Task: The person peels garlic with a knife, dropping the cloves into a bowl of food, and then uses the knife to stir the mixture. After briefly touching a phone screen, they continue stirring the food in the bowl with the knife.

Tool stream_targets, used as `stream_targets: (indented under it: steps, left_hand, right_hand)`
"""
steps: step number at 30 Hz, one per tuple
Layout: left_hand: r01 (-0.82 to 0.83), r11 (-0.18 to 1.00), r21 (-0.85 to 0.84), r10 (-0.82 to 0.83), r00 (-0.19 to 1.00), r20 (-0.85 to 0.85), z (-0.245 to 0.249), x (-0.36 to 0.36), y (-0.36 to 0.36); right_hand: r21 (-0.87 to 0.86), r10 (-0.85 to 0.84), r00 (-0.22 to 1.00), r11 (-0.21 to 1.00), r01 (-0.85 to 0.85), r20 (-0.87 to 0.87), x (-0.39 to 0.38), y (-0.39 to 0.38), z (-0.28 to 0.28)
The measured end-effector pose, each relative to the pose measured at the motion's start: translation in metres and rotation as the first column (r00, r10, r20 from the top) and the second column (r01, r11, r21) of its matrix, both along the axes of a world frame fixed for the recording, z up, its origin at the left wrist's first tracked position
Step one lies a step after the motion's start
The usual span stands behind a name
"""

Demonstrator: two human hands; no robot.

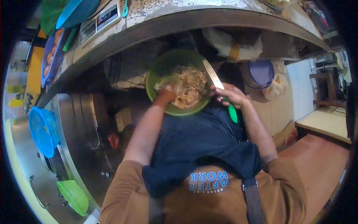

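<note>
A round, translucent green plastic bowl point(163, 67) sits at the centre of the view, just towards twelve o'clock, held in front of the person's chest. It holds a pale, lumpy, shredded food mix point(193, 87), piled towards the bowl's three o'clock side.

The left hand point(166, 94) comes in over the rim at seven o'clock and sinks into the mix. Its fingers are buried and blurred, so I cannot tell whether they are curled or spread. A shiny film seems to lie over them, but it is hard to make out.

The right hand point(230, 95) is at the bowl's four o'clock edge, clamped on a long steel-bladed knife with a green handle point(212, 74). The flat blade slants over the rim towards one o'clock. The handle end pokes out below the fist.

A dark blue cloth apron point(201, 143) hides the bowl's underside.

Above, from ten to two o'clock, a mottled curved stone counter point(179, 20) is cut off by the frame. On it at eleven lie a white digital scale point(100, 20) and a blue tray of brown eggs point(54, 52).

At nine o'clock a blue mesh plastic colander point(44, 130) rests on a brushed steel worktop point(74, 123). A green plastic colander point(72, 196) lies at seven. Under the counter at two, a bluish rounded tub point(261, 72) is half in shadow.
</note>
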State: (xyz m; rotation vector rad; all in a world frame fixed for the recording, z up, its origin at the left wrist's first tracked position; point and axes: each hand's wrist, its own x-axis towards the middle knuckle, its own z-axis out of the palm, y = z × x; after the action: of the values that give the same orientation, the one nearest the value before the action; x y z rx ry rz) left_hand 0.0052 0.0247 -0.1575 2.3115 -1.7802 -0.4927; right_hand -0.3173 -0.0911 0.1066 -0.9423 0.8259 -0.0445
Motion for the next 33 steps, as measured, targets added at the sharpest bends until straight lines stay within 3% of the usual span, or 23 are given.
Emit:
stream_targets:
  steps: [3, 5, 6, 9, 11, 14, 15, 16, 17, 18, 20, 21, 22, 23, 24, 26, 27, 28, 29, 30, 32, 33]
  left_hand:
    - [0.090, 0.996, 0.018, -0.090, 0.996, 0.005, 0.077, -0.005, -0.009]
    - [-0.058, 0.998, 0.039, 0.058, 0.998, -0.011, 0.112, -0.006, -0.009]
    - [-0.058, 0.998, 0.037, 0.058, 0.998, -0.007, 0.109, -0.004, -0.010]
    - [0.020, 1.000, -0.011, -0.021, 1.000, -0.012, 0.104, -0.004, -0.007]
    - [0.170, 0.985, 0.027, -0.170, 0.985, 0.025, 0.119, -0.014, -0.006]
    - [0.133, 0.991, 0.017, -0.133, 0.991, 0.008, 0.085, -0.007, 0.000]
    - [0.131, 0.991, 0.014, -0.131, 0.991, 0.011, 0.099, -0.010, -0.003]
    - [0.232, 0.973, -0.007, -0.231, 0.971, 0.068, 0.124, -0.018, -0.008]
    - [0.331, 0.943, -0.022, -0.326, 0.937, 0.126, 0.138, -0.022, -0.013]
    - [0.329, 0.944, -0.025, -0.323, 0.938, 0.127, 0.124, -0.017, -0.012]
    - [0.203, 0.971, 0.127, -0.195, 0.978, -0.076, 0.080, -0.005, -0.006]
    - [0.205, 0.970, 0.126, -0.197, 0.977, -0.077, 0.085, -0.005, -0.006]
    - [0.122, 0.980, 0.156, -0.098, 0.983, -0.155, 0.090, -0.005, -0.004]
    - [0.041, 0.981, 0.191, 0.004, 0.973, -0.229, 0.095, -0.007, -0.002]
    - [0.042, 0.981, 0.189, 0.003, 0.972, -0.233, 0.119, -0.014, -0.003]
    - [-0.131, 0.842, 0.524, 0.249, 0.955, -0.161, 0.177, -0.032, -0.012]
    - [-0.128, 0.846, 0.518, 0.244, 0.956, -0.163, 0.169, -0.030, -0.016]
    - [-0.019, 0.807, 0.590, 0.107, 0.988, -0.114, 0.158, -0.026, -0.022]
    - [0.077, 0.746, 0.661, -0.036, 0.996, -0.076, 0.146, -0.023, -0.026]
    - [0.081, 0.749, 0.657, -0.040, 0.996, -0.077, 0.158, -0.027, -0.023]
    - [-0.107, 0.950, 0.293, 0.179, 0.957, -0.231, 0.196, -0.038, -0.007]
    - [-0.110, 0.950, 0.292, 0.182, 0.956, -0.231, 0.198, -0.037, -0.006]
  right_hand:
    - [-0.084, -0.057, 0.995, 0.995, 0.050, -0.085, -0.001, 0.005, 0.002]
    - [-0.202, -0.163, 0.982, 0.969, 0.141, -0.099, 0.000, 0.004, -0.003]
    - [-0.204, -0.163, 0.982, 0.969, 0.141, -0.095, 0.003, 0.002, -0.002]
    - [-0.438, -0.306, 0.908, 0.885, 0.160, -0.286, 0.024, -0.014, -0.008]
    - [-0.500, -0.288, 0.924, 0.856, 0.129, -0.254, 0.032, -0.026, -0.031]
    - [-0.641, -0.302, 0.918, 0.765, 0.071, -0.258, 0.041, -0.036, -0.084]
    - [-0.717, -0.329, 0.891, 0.697, 0.006, -0.312, 0.043, -0.035, -0.089]
    - [-0.780, -0.362, 0.859, 0.623, -0.066, -0.362, 0.044, -0.035, -0.090]
    - [-0.783, -0.361, 0.860, 0.619, -0.068, -0.360, 0.044, -0.035, -0.087]
    - [-0.799, -0.303, 0.883, 0.590, -0.121, -0.358, 0.041, -0.034, -0.082]
    - [-0.812, -0.244, 0.901, 0.558, -0.173, -0.359, 0.037, -0.029, -0.069]
    - [-0.727, -0.226, 0.855, 0.649, -0.225, -0.467, 0.035, -0.027, -0.061]
    - [-0.627, -0.194, 0.799, 0.732, -0.268, -0.569, 0.033, -0.023, -0.054]
    - [-0.626, -0.196, 0.797, 0.732, -0.269, -0.572, 0.029, -0.018, -0.050]
    - [-0.643, -0.194, 0.795, 0.709, -0.291, -0.574, 0.025, -0.013, -0.046]
    - [-0.664, -0.199, 0.793, 0.679, -0.313, -0.576, 0.022, -0.006, -0.033]
    - [-0.618, -0.195, 0.777, 0.729, -0.293, -0.599, 0.026, -0.002, -0.025]
    - [-0.570, -0.192, 0.761, 0.776, -0.269, -0.620, 0.026, 0.001, -0.020]
    - [-0.760, -0.240, 0.846, 0.596, -0.260, -0.477, 0.020, 0.005, -0.030]
    - [-0.763, -0.245, 0.844, 0.593, -0.258, -0.476, 0.021, 0.003, -0.025]
    - [-0.535, -0.185, 0.793, 0.821, -0.200, -0.581, 0.027, 0.000, -0.013]
    - [-0.535, -0.183, 0.793, 0.820, -0.203, -0.581, 0.027, -0.002, -0.015]
